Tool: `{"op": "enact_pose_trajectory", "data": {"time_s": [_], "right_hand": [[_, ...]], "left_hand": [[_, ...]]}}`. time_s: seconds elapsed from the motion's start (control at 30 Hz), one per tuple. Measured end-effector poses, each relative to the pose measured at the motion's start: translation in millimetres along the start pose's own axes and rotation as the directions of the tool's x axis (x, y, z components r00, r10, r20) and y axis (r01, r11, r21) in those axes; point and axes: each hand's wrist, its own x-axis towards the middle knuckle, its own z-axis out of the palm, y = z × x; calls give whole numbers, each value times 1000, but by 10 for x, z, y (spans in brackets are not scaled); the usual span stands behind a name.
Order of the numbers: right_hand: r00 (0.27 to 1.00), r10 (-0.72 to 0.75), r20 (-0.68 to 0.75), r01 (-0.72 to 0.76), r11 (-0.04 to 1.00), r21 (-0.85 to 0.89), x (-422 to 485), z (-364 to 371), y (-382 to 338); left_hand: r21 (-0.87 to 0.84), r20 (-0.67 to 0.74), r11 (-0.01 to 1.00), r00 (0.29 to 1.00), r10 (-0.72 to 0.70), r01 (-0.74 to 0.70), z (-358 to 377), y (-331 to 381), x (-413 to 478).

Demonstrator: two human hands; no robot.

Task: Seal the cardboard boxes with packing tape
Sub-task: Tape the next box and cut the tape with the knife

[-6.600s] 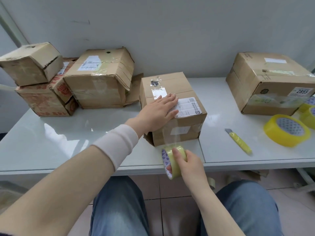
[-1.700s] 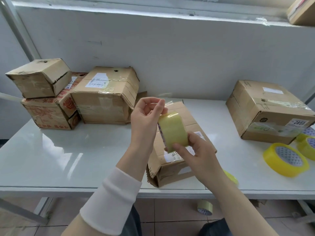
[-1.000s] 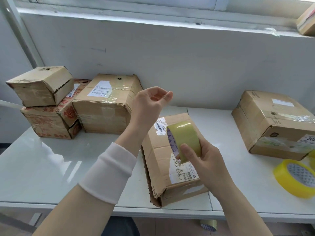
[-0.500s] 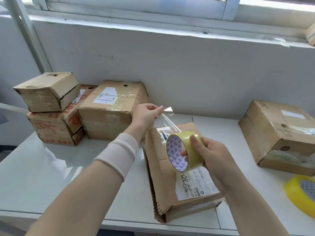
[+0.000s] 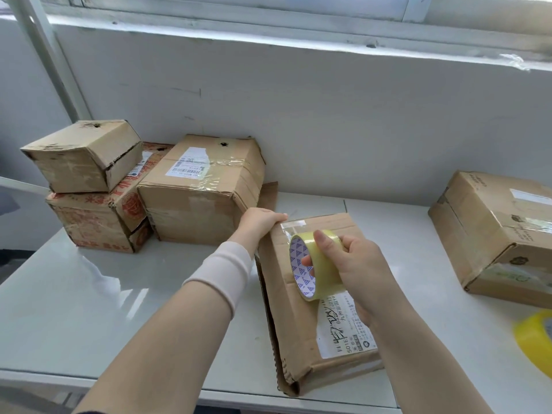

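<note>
Left hand [image 5: 263, 218] curled over box [image 5: 298, 339] far edge, pins tape [image 5: 294, 225]. Right hand [image 5: 358, 270] grips roll [image 5: 321, 273]; run lies toward person, along box length.

My left hand [image 5: 260, 220] curls over the box [image 5: 286, 309] at eleven o'clock, pinning the tape end [image 5: 294, 225]; my right hand [image 5: 358, 265] grips the tape roll [image 5: 324, 274].

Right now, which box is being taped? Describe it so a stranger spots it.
On the white table under the window ledge, skip the boxes along the wall and look to the near edge. The box lies lengthwise toward you, white label on top. Only it is being handled: the left hand grips its far edge, the right hand holds a tape roll over it.
</note>
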Motion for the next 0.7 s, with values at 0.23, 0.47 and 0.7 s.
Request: {"op": "enact_pose_trajectory", "data": {"time_s": [0.23,0.47,0.7], "right_hand": [[1000,20,-10,-20,1000,14,-27,26,-23],[999,31,-13,-31,1000,2,-37,34,-42],[1000,19,-3,-19,1000,21,-44,37,-24]], "left_hand": [[132,136,978,974,-181,163,-66,29,1],[227,5,958,983,181,-178,-75,73,35],[90,-97,887,882,461,-453,-53,-55,-144]]}}
